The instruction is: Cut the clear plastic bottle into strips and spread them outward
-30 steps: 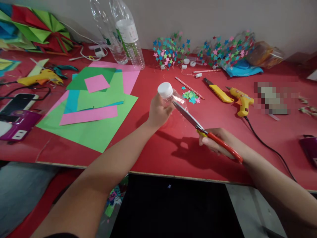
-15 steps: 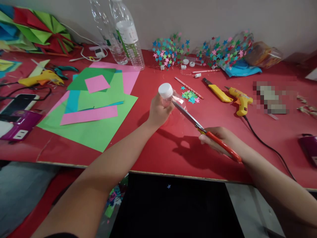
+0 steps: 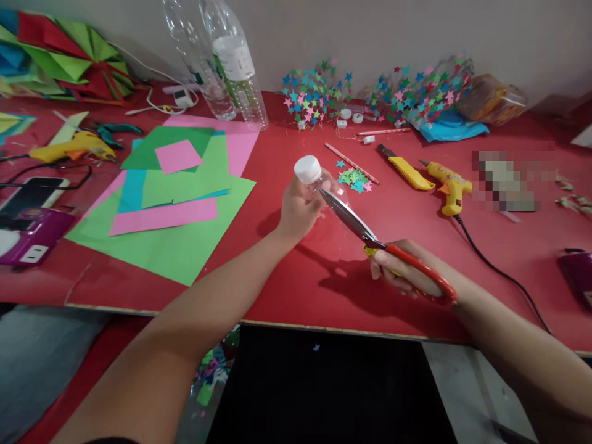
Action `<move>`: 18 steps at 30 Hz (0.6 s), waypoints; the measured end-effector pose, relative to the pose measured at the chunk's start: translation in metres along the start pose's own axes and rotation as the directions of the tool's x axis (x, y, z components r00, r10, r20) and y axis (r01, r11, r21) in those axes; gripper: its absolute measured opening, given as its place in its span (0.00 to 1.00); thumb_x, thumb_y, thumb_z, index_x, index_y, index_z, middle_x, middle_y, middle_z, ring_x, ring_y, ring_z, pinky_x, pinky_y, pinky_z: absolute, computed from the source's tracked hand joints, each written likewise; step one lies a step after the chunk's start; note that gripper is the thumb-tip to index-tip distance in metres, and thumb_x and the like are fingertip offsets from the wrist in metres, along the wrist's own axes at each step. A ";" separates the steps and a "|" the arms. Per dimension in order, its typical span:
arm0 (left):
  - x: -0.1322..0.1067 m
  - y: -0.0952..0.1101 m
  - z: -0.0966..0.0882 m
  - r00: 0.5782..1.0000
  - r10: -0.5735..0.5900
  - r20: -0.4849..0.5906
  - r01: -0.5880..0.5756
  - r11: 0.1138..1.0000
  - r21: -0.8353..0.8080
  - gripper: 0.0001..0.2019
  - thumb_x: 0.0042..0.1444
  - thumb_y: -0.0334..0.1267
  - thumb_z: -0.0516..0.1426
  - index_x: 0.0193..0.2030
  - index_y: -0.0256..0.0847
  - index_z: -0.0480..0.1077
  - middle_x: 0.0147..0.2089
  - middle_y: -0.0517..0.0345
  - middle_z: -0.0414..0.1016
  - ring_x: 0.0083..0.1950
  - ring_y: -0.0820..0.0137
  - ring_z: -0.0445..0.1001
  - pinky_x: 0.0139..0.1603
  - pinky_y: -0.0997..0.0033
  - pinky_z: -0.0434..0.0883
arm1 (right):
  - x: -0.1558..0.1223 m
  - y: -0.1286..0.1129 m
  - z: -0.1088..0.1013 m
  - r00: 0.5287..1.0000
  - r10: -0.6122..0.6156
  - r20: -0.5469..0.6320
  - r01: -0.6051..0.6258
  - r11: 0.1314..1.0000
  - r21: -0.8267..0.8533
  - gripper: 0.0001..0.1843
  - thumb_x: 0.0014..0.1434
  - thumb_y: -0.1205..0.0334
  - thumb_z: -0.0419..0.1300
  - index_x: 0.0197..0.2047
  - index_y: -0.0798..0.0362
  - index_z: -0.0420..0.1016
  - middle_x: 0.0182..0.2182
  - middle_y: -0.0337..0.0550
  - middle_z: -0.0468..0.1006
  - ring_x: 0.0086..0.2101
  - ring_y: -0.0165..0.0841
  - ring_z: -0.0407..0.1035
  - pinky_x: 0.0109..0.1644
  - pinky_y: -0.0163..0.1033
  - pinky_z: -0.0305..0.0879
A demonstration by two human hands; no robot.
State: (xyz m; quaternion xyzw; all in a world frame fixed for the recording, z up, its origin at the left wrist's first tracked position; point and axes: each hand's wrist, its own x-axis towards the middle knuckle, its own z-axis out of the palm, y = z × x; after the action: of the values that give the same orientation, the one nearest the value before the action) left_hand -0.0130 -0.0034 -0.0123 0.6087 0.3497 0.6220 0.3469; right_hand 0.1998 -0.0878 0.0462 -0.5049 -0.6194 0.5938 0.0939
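Observation:
My left hand [image 3: 298,206] is closed round the neck end of a clear plastic bottle piece [image 3: 337,188] with a white cap [image 3: 308,168] on top. In my right hand [image 3: 398,265] is a pair of scissors [image 3: 346,216] with red and yellow handles. Their blades point up and left, and the tips are at the clear plastic beside my left fingers. Whether the blades are cutting into the plastic I cannot tell. Just behind the bottle piece lies a small pile of paper stars [image 3: 355,179], with a striped pink stick [image 3: 352,163] next to it.
Coloured paper sheets [image 3: 185,253] cover the table's left part. Two clear bottles [image 3: 235,80] and star-covered decorations [image 3: 314,92] stand along the wall. To the right lie a yellow box cutter [image 3: 411,172] and a corded glue gun [image 3: 448,188]. The table's front edge [image 3: 333,330] runs below my arms.
The scissors have rolled a little in my right hand, so their red handle loop shows wider. My left hand keeps hold of the bottle piece. The view has shifted slightly.

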 end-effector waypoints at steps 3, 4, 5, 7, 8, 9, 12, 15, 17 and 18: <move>0.000 0.001 0.000 1.000 -0.013 -0.006 0.013 1.000 0.016 0.06 0.57 0.41 0.58 0.38 0.43 0.66 0.31 0.59 0.77 0.35 0.70 0.78 0.40 0.67 0.74 | -0.001 0.000 0.000 0.999 0.031 -0.040 -0.032 0.999 -0.013 0.30 0.54 0.32 0.55 0.25 0.53 0.67 0.11 0.30 0.59 0.11 0.23 0.54 0.16 0.31 0.55; 0.001 0.001 0.000 1.000 -0.022 -0.014 0.022 0.999 0.026 0.06 0.56 0.40 0.58 0.39 0.43 0.66 0.31 0.59 0.77 0.35 0.70 0.78 0.40 0.67 0.74 | -0.001 0.000 0.001 0.997 0.037 -0.062 -0.039 0.999 -0.026 0.29 0.53 0.32 0.56 0.25 0.53 0.67 0.11 0.30 0.59 0.11 0.23 0.54 0.15 0.31 0.54; 0.001 0.001 0.000 0.999 -0.030 -0.022 0.031 0.999 0.030 0.07 0.56 0.40 0.58 0.39 0.44 0.66 0.31 0.59 0.77 0.36 0.69 0.78 0.41 0.67 0.74 | -0.001 0.000 0.001 0.996 0.040 -0.076 -0.043 0.998 -0.038 0.29 0.52 0.33 0.58 0.24 0.53 0.66 0.11 0.29 0.59 0.11 0.23 0.55 0.15 0.30 0.54; 0.001 0.002 0.000 0.999 -0.039 -0.032 0.040 0.999 0.016 0.07 0.55 0.39 0.58 0.39 0.44 0.65 0.32 0.58 0.78 0.36 0.69 0.78 0.41 0.67 0.74 | 0.000 -0.001 0.003 0.995 0.045 -0.093 -0.051 0.997 -0.057 0.27 0.51 0.35 0.60 0.24 0.53 0.66 0.11 0.29 0.59 0.11 0.23 0.55 0.15 0.30 0.53; 0.001 0.003 0.000 0.999 -0.040 -0.036 0.040 0.999 0.003 0.06 0.55 0.39 0.58 0.38 0.44 0.65 0.32 0.58 0.78 0.36 0.69 0.78 0.41 0.67 0.74 | 0.000 -0.002 0.003 0.994 0.051 -0.100 -0.058 0.996 -0.065 0.27 0.51 0.36 0.61 0.24 0.53 0.65 0.11 0.29 0.59 0.11 0.23 0.55 0.15 0.30 0.53; 0.000 0.003 0.000 0.998 -0.042 -0.040 0.042 0.999 -0.007 0.06 0.55 0.38 0.58 0.38 0.44 0.66 0.32 0.58 0.78 0.36 0.70 0.78 0.41 0.67 0.74 | 0.000 -0.002 0.004 0.993 0.058 -0.106 -0.066 0.995 -0.074 0.26 0.50 0.37 0.62 0.24 0.53 0.65 0.12 0.29 0.59 0.11 0.23 0.55 0.15 0.30 0.53; -0.001 0.003 0.000 0.996 -0.069 -0.054 0.069 0.998 0.007 0.05 0.55 0.38 0.58 0.38 0.43 0.66 0.32 0.58 0.77 0.36 0.70 0.78 0.41 0.68 0.73 | 0.002 -0.002 0.004 0.992 0.052 -0.118 -0.062 0.994 -0.085 0.26 0.51 0.37 0.62 0.24 0.53 0.66 0.12 0.30 0.59 0.12 0.23 0.56 0.15 0.30 0.52; -0.002 0.001 0.000 0.994 -0.092 -0.064 0.094 0.995 0.031 0.07 0.56 0.41 0.58 0.39 0.43 0.66 0.34 0.57 0.78 0.37 0.69 0.78 0.43 0.66 0.73 | 0.005 0.001 0.003 0.994 0.004 -0.105 -0.012 0.997 -0.072 0.26 0.50 0.36 0.61 0.26 0.54 0.69 0.12 0.30 0.59 0.13 0.24 0.56 0.17 0.31 0.54; -0.002 -0.002 0.001 0.995 -0.079 -0.067 0.080 0.997 0.006 0.07 0.56 0.42 0.58 0.39 0.43 0.66 0.34 0.57 0.78 0.37 0.69 0.78 0.43 0.66 0.73 | 0.006 0.003 0.002 0.996 -0.014 -0.090 0.008 0.998 -0.069 0.28 0.50 0.34 0.61 0.27 0.54 0.70 0.12 0.30 0.59 0.13 0.24 0.56 0.18 0.32 0.56; -0.002 -0.003 0.002 0.995 -0.071 -0.067 0.071 0.997 -0.010 0.07 0.56 0.42 0.58 0.38 0.44 0.65 0.33 0.58 0.78 0.36 0.70 0.78 0.42 0.67 0.73 | 0.006 0.003 0.002 0.996 -0.016 -0.084 0.010 0.997 -0.071 0.28 0.50 0.34 0.60 0.27 0.54 0.70 0.12 0.30 0.60 0.13 0.24 0.56 0.18 0.32 0.56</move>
State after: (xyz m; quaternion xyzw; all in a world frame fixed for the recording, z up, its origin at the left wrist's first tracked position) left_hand -0.0111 -0.0037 -0.0157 0.5732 0.3804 0.6308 0.3589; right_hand 0.1974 -0.0851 0.0402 -0.5286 -0.6388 0.5489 0.1061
